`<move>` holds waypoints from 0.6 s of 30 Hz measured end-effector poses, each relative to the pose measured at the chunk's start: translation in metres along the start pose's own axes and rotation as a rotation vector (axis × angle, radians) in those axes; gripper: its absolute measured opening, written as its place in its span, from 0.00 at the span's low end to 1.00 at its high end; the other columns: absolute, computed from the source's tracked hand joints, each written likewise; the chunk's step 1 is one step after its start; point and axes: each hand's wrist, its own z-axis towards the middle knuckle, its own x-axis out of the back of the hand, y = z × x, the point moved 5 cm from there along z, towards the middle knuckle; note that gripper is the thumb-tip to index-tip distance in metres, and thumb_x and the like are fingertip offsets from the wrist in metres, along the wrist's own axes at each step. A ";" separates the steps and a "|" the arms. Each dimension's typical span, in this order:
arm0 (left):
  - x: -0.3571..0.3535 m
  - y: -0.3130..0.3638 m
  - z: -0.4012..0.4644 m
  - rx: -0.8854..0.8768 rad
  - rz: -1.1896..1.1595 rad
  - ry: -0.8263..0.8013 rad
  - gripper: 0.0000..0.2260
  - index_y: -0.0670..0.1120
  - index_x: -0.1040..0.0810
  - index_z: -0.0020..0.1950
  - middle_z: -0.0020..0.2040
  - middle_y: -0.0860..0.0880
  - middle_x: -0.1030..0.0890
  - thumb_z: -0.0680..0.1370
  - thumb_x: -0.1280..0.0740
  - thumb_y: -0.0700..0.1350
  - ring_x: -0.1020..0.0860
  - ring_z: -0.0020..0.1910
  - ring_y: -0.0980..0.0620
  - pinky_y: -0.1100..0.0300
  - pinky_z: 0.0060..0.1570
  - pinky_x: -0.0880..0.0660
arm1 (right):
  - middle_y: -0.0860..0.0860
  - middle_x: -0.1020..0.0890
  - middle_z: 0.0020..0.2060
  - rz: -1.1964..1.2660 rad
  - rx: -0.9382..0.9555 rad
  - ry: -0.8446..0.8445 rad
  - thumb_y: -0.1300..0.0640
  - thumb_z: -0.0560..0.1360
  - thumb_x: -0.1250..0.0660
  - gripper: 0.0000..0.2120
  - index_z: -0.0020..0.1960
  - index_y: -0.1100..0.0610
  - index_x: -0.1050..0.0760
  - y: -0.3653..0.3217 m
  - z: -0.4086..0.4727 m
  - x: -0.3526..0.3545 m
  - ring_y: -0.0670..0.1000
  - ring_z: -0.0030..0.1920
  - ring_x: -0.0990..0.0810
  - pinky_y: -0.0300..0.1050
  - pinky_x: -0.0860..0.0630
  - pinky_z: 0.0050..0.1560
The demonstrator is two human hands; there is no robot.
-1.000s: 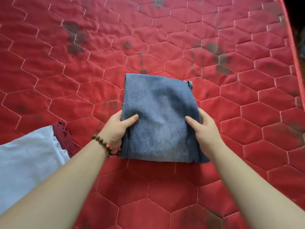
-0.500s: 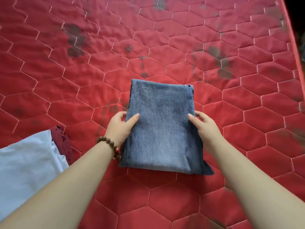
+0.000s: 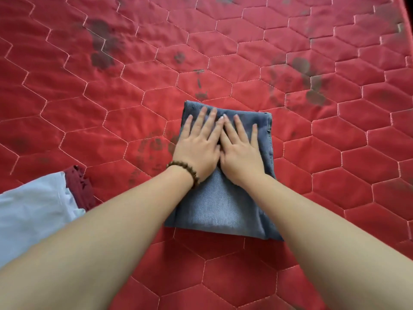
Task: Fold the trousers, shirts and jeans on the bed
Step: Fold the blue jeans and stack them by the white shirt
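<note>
The folded blue jeans point(image 3: 215, 209) lie as a neat rectangle in the middle of the red quilted bed point(image 3: 335, 175). My left hand point(image 3: 197, 145), with a bead bracelet at the wrist, presses flat on the jeans' upper half with straight fingers. Beside it, touching it, my right hand point(image 3: 240, 148) also presses flat on the denim. Both palms face down and neither hand grips anything.
A light blue garment point(image 3: 31, 211) lies at the left edge, with a dark red garment point(image 3: 80, 186) partly under it. Dark stains mark the mattress at the back. The bed's right edge point(image 3: 407, 30) runs along the frame's far right.
Both hands let go of the jeans' sides and moved onto the top, now pressing flat side by side. The jeans rest on the bed.
</note>
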 end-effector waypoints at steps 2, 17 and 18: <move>-0.015 -0.013 0.000 0.059 -0.008 -0.058 0.29 0.50 0.57 0.78 0.79 0.49 0.57 0.81 0.51 0.57 0.60 0.77 0.51 0.44 0.74 0.62 | 0.47 0.54 0.78 0.003 0.016 -0.041 0.47 0.82 0.50 0.28 0.78 0.48 0.55 0.006 0.001 -0.016 0.51 0.77 0.59 0.57 0.66 0.74; -0.027 -0.017 -0.022 0.171 -0.082 -0.005 0.32 0.52 0.57 0.78 0.79 0.49 0.57 0.77 0.52 0.61 0.57 0.77 0.52 0.45 0.74 0.51 | 0.52 0.42 0.76 0.007 -0.112 0.049 0.38 0.76 0.46 0.30 0.76 0.47 0.40 -0.025 -0.114 -0.021 0.56 0.77 0.46 0.65 0.54 0.73; -0.027 -0.017 -0.022 0.167 -0.086 0.003 0.32 0.52 0.56 0.78 0.79 0.49 0.56 0.77 0.52 0.61 0.57 0.77 0.52 0.45 0.74 0.51 | 0.52 0.41 0.76 0.000 -0.069 0.021 0.38 0.76 0.46 0.30 0.76 0.47 0.40 -0.029 -0.127 -0.028 0.56 0.77 0.45 0.63 0.51 0.74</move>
